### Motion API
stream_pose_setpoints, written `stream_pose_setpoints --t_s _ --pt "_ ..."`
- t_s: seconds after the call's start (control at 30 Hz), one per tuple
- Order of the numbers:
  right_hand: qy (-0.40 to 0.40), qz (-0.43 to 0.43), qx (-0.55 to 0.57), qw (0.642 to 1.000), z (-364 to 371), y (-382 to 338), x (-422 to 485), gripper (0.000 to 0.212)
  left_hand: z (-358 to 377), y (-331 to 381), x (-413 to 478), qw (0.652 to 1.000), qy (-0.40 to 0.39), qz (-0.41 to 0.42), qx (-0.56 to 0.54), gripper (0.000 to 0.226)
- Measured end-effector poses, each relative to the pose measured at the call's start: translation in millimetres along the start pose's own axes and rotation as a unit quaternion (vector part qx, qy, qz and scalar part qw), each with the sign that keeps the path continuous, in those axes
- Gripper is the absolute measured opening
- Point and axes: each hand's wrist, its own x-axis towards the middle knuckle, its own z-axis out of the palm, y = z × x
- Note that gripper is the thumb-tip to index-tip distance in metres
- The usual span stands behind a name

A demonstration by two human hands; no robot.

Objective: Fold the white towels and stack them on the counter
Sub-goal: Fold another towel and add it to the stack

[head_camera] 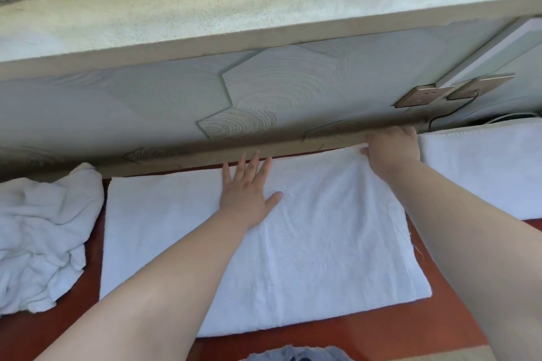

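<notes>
Centrally: flat white towel (264, 258), spread on the red-brown counter (440, 328), far edge against the wall ledge.

Left hand (249, 184): open, fingers straight and spread, palm pressing the towel near its far edge, middle of frame.

Right hand (393, 149): at the towel's far right corner, thumb on top of the cloth, fingers curled behind it, pinching the corner.

Crumpled towels (38, 231): heaped at left of frame, beside the flat one.

Folded towel (481, 173): at right of frame.

Wall sockets (422, 95): two, upper right.
</notes>
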Motion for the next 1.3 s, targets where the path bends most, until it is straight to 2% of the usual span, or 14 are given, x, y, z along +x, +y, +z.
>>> stream_pose_setpoints --t_s 0.1,0.17,0.23,0.3,0.33,0.4,0.47,0.57,0.73,0.8,0.9,1.0,1.17,1.3 --pt "0.029 0.060 0.058 0.996 18 2 -11 0.022 -9 -5 15 1.000 -0.019 0.001 -0.003 0.084" --pt "0.096 0.061 0.128 0.985 25 -8 -23 0.041 -10 -5 18 1.000 -0.022 -0.008 0.003 0.081" --pt "0.149 -0.031 0.190 0.970 33 -26 -39 0.052 -9 0 19 1.000 -0.011 -0.020 0.009 0.078" --pt "0.097 -0.149 0.193 0.965 45 -43 -55 0.057 -7 2 16 1.000 0.010 -0.026 0.010 0.074" --pt "0.050 -0.172 0.179 0.967 53 -45 -60 0.062 -7 2 16 0.999 0.020 -0.025 0.008 0.072" --pt "0.013 -0.143 0.161 0.976 68 -38 -57 0.070 -4 1 18 0.999 0.036 -0.021 0.005 0.072" --pt "0.023 -0.098 0.152 0.983 78 -31 -49 0.075 0 -1 20 0.998 0.054 -0.021 0.001 0.072" --pt "0.016 -0.083 0.158 0.984 81 -32 -44 0.078 4 -3 21 0.998 0.055 -0.024 -0.001 0.074" --pt "-0.042 -0.001 0.174 0.984 79 -26 -67 0.087 3 2 9 0.997 0.058 -0.052 -0.007 0.078" --pt "-0.046 0.006 0.175 0.983 75 -30 -85 0.085 7 -2 -14 0.996 0.082 -0.031 -0.020 0.078" --pt "-0.002 -0.097 0.163 0.982 70 -56 -124 0.079 31 -18 -66 0.995 0.092 0.009 -0.026 0.078" --pt "0.013 -0.207 0.159 0.965 68 -97 -158 0.076 61 -51 -123 0.997 0.076 -0.022 -0.026 0.076" --pt "-0.031 -0.182 0.147 0.972 63 -150 -178 0.080 80 -140 -183 0.983 0.072 -0.164 -0.032 0.078" --pt "0.002 -0.285 0.149 0.947 38 -211 -180 0.077 78 -178 -200 0.979 0.063 -0.190 -0.044 0.084"
